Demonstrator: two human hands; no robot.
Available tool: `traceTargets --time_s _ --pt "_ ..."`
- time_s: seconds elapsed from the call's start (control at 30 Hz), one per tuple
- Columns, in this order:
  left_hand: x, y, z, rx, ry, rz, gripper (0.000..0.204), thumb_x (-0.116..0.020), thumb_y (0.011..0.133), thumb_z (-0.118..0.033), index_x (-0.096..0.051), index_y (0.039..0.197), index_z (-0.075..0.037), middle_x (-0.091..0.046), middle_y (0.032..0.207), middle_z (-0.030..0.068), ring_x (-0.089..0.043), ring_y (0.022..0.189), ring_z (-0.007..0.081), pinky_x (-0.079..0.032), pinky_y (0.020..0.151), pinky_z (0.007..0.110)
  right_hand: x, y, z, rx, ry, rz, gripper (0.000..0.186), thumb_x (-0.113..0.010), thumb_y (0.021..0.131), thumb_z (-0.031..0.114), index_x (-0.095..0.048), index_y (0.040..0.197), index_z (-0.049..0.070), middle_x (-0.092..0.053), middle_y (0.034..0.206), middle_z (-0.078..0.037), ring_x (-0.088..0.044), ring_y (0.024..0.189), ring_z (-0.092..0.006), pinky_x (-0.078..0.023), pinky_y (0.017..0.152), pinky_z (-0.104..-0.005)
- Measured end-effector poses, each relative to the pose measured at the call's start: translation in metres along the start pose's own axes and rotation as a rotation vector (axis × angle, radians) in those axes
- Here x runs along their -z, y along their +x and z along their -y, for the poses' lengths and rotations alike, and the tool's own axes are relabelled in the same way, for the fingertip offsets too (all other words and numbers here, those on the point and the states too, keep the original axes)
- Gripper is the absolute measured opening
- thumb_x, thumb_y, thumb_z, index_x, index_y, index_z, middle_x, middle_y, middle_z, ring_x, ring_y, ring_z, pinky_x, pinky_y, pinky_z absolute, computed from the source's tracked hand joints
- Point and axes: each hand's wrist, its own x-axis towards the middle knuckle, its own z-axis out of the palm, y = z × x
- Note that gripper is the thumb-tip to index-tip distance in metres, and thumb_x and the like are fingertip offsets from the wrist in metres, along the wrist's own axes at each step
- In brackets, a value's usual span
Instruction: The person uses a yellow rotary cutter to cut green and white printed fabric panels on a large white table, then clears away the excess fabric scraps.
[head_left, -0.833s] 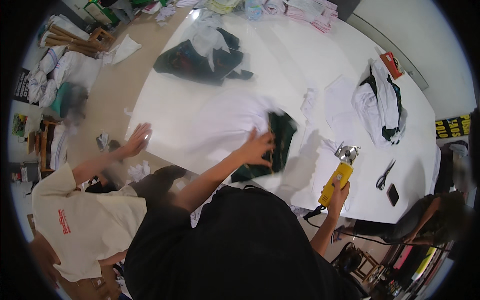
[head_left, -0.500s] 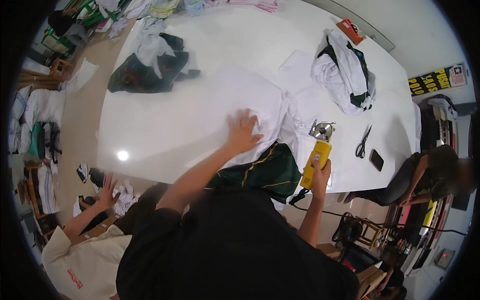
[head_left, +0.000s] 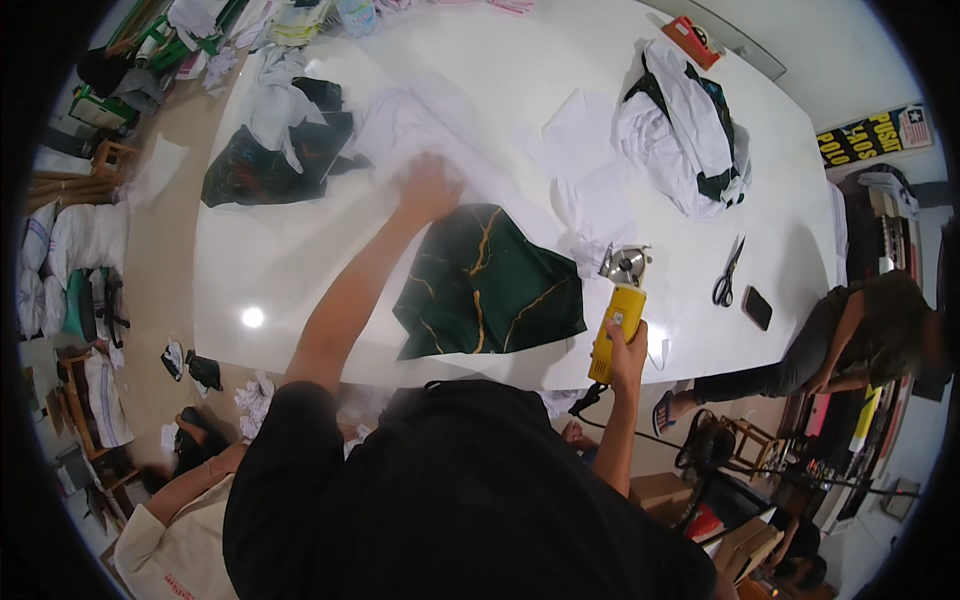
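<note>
In the head view, we see a red-orange holder with a roll in it at the far right edge of the white table. On the floor at the left we find stuffed white sacks, their contents hidden from us.

Half a second ago, the green cloth lay bunched close against the table's near edge; now we see it spread out in front of the body, gold lines showing. The white cloth has shifted from the middle to beyond the green, near the left-hand green-and-white bundle. Our left hand has moved forward and leftward with it.

That hand lies palm down over the white cloth, just beyond the green cloth's upper edge; it is blurred, and we cannot tell whether its fingers pinch the fabric. Our right hand wraps its fingers around the yellow cutter, thumb along the body, as earlier. The round blade points away from us beside white pieces; we cannot tell whether it touches them.
</note>
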Motion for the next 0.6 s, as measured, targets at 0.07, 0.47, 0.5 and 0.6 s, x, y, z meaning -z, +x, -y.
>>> traceTargets --time_s 0.07,0.47,0.5,0.6 --pt "0.033 -0.026 -0.022 0.033 0.038 0.081 0.094 -0.058 0.096 -0.064 -0.029 0.164 -0.007 -0.021 0.172 0.0202 -0.012 0.160 0.0435 -0.014 0.115 0.081 0.001 0.005 -0.001 -0.002 -0.024 -0.006 0.039 -0.074 0.093 0.022 -0.053 0.116 -0.003 -0.065 0.097 -0.012 -0.064 0.078 -0.0179 -0.055 0.067 -0.0337" --pt "0.025 -0.165 0.020 -0.091 0.027 0.133 0.130 -0.072 0.074 -0.081 -0.016 0.169 -0.012 -0.007 0.175 0.0210 -0.007 0.159 0.0493 -0.010 0.118 0.078 -0.014 -0.002 0.019 0.060 -0.207 0.116 0.047 -0.076 0.090 0.024 -0.055 0.120 -0.006 -0.072 0.100 -0.019 -0.070 0.084 -0.0234 -0.057 0.074 -0.0371" --pt "0.031 -0.185 0.026 -0.075 0.008 0.174 0.132 -0.077 0.071 -0.077 -0.015 0.169 -0.014 -0.005 0.175 0.0212 -0.007 0.159 0.0499 -0.010 0.118 0.078 -0.011 -0.010 0.021 0.067 -0.259 0.125 0.048 -0.076 0.090 0.024 -0.054 0.121 -0.006 -0.072 0.100 -0.019 -0.071 0.084 -0.0247 -0.057 0.075 -0.0380" --pt "0.051 -0.222 0.062 -0.011 -0.011 0.259 0.141 -0.089 0.062 -0.064 -0.010 0.170 -0.019 -0.001 0.175 0.0215 -0.005 0.159 0.0517 -0.009 0.117 0.079 -0.008 -0.023 0.031 0.103 -0.384 0.174 0.051 -0.076 0.090 0.023 -0.053 0.124 -0.007 -0.073 0.099 -0.022 -0.073 0.086 -0.0285 -0.058 0.077 -0.0402"
